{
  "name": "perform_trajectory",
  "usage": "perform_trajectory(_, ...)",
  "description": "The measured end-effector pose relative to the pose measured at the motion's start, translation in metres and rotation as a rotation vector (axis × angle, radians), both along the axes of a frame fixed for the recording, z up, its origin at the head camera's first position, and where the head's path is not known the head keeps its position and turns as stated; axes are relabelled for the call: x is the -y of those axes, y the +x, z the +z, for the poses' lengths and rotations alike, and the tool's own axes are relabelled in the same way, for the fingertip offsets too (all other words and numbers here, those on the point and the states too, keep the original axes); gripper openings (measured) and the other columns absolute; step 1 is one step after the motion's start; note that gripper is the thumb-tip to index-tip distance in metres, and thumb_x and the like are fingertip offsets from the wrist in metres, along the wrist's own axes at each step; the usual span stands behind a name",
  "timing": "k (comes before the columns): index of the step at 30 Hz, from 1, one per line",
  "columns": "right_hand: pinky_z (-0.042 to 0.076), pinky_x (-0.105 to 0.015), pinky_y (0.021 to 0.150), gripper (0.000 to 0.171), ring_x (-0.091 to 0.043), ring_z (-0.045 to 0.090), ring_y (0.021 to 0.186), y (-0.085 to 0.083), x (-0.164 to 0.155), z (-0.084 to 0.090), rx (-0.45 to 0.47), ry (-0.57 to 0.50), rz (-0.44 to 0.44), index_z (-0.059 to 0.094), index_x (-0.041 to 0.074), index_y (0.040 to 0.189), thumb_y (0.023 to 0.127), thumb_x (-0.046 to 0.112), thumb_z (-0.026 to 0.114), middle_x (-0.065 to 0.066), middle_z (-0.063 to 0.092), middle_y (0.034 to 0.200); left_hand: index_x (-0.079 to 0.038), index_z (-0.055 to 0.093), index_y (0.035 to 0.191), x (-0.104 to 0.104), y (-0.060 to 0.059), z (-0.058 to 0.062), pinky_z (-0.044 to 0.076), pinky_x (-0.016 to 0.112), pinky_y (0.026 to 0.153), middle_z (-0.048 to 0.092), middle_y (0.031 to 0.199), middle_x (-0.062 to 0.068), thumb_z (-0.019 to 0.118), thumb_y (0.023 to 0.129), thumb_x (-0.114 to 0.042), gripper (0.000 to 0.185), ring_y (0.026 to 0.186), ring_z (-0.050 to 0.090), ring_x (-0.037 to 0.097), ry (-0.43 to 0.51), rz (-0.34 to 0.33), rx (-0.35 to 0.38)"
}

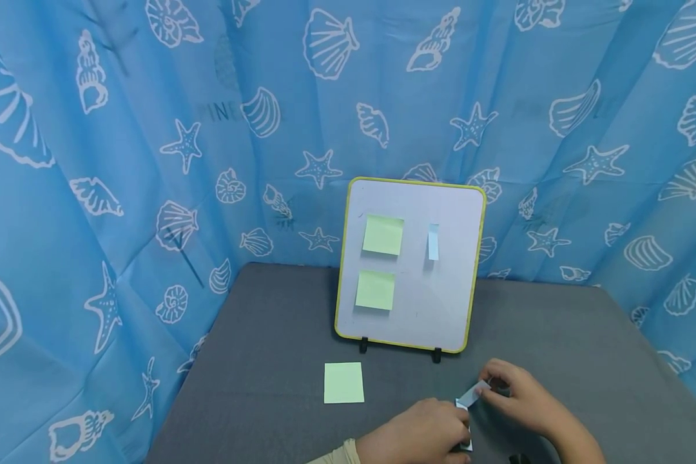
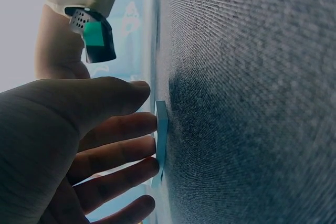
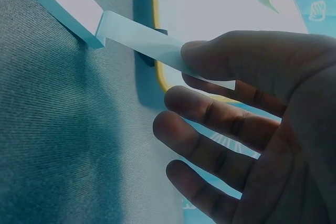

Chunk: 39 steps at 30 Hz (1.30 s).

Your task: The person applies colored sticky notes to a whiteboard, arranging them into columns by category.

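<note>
Against the grey table, my left hand point(image 1: 420, 432) presses its fingertips on a narrow light blue sticky-note pad point(image 1: 467, 446). In the left wrist view, the fingers reach nearly straight to the pad point(image 2: 161, 140), with the thumb apart. To its right, my right hand point(image 1: 524, 396) pinches one light blue sticky note point(image 1: 473, 393) between thumb and index finger. The right wrist view shows this strip point(image 3: 142, 40) slanting up from the pad's end point(image 3: 71, 6), its far edge still at the pad. The other right fingers are spread loosely.
A yellow-edged whiteboard point(image 1: 417, 316) stands on black feet behind the hands. It bears two green sticky notes point(image 1: 383, 235) and a light blue strip note point(image 1: 433, 243). A green square note point(image 1: 344, 383) lies on the table point(image 1: 255, 361). A blue shell-patterned curtain point(image 1: 278, 154) hangs behind.
</note>
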State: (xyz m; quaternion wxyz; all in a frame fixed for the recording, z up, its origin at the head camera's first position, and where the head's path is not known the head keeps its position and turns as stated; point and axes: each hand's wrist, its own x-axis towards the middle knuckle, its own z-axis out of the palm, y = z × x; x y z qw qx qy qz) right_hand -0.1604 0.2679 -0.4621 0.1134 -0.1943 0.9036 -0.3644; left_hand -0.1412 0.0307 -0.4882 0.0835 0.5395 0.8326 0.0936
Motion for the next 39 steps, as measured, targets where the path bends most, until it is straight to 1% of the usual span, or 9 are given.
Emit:
perform_trajectory(5, 0.053, -0.028, 0.068, 0.010, -0.003, 0.057, 0.079, 0.000, 0.000, 0.002, 0.006, 0.007, -0.006, 0.068, 0.011, 0.095, 0.102, 0.017, 0.071, 0.000, 0.062, 0.093, -0.030, 0.080, 0.103, -0.001, 0.000, -0.001, 0.036, 0.009, 0.058, 0.061, 0.089, -0.020, 0.067, 0.105, -0.040, 0.016, 0.070, 0.047, -0.007, 0.009, 0.010, 0.021)
perform_trajectory(9, 0.053, -0.028, 0.068, 0.009, -0.003, 0.057, 0.079, -0.002, 0.000, 0.003, 0.017, 0.009, -0.010, 0.069, 0.010, 0.096, 0.102, 0.017, 0.071, -0.001, 0.063, 0.094, -0.030, 0.079, 0.103, 0.000, 0.000, -0.002, 0.036, 0.008, 0.058, 0.061, 0.088, -0.020, 0.068, 0.105, -0.040, 0.015, 0.069, 0.047, -0.008, 0.010, 0.010, 0.018)
perform_trajectory(18, 0.052, -0.028, 0.069, 0.010, -0.003, 0.056, 0.079, -0.004, -0.001, 0.003, 0.017, 0.009, -0.001, 0.068, 0.010, 0.096, 0.103, 0.017, 0.069, -0.001, 0.062, 0.095, -0.029, 0.080, 0.108, 0.000, 0.001, 0.001, 0.039, 0.006, 0.061, 0.063, 0.090, -0.020, 0.068, 0.105, -0.039, 0.016, 0.069, 0.049, -0.008, 0.012, 0.017, 0.037)
perform_trajectory(22, 0.054, -0.028, 0.070, 0.011, -0.003, 0.056, 0.080, -0.004, -0.002, 0.004, 0.016, 0.009, -0.003, 0.068, 0.010, 0.096, 0.103, 0.018, 0.070, -0.002, 0.063, 0.095, -0.029, 0.080, 0.110, 0.001, 0.000, 0.000, 0.039, 0.007, 0.061, 0.064, 0.091, -0.020, 0.068, 0.105, -0.039, 0.017, 0.071, 0.049, -0.008, 0.014, 0.011, 0.042)
perform_trajectory(27, 0.055, -0.028, 0.071, 0.011, -0.004, 0.058, 0.082, -0.004, -0.002, 0.006, 0.028, 0.016, -0.023, 0.068, 0.010, 0.097, 0.102, 0.019, 0.070, -0.003, 0.064, 0.096, -0.029, 0.080, 0.111, 0.001, 0.000, 0.000, 0.037, 0.008, 0.062, 0.064, 0.090, -0.019, 0.068, 0.105, -0.039, 0.017, 0.071, 0.049, -0.007, 0.022, 0.015, 0.055)
perform_trajectory(34, 0.057, -0.028, 0.074, 0.010, -0.002, 0.062, 0.085, -0.005, -0.002, 0.011, 0.023, 0.049, -0.061, 0.069, 0.010, 0.099, 0.102, 0.020, 0.071, -0.002, 0.066, 0.098, -0.029, 0.080, 0.108, 0.001, 0.000, -0.001, 0.037, 0.009, 0.060, 0.064, 0.091, -0.020, 0.068, 0.105, -0.040, 0.017, 0.071, 0.048, -0.009, 0.014, 0.004, 0.022)
perform_trajectory(39, 0.057, -0.028, 0.075, 0.010, -0.001, 0.061, 0.085, -0.004, 0.000, 0.012, 0.002, 0.065, -0.076, 0.069, 0.011, 0.098, 0.102, 0.020, 0.072, -0.001, 0.066, 0.097, -0.029, 0.080, 0.108, 0.001, 0.000, -0.001, 0.038, 0.008, 0.061, 0.065, 0.091, -0.020, 0.068, 0.105, -0.039, 0.017, 0.072, 0.049, -0.010, 0.023, 0.012, 0.047)
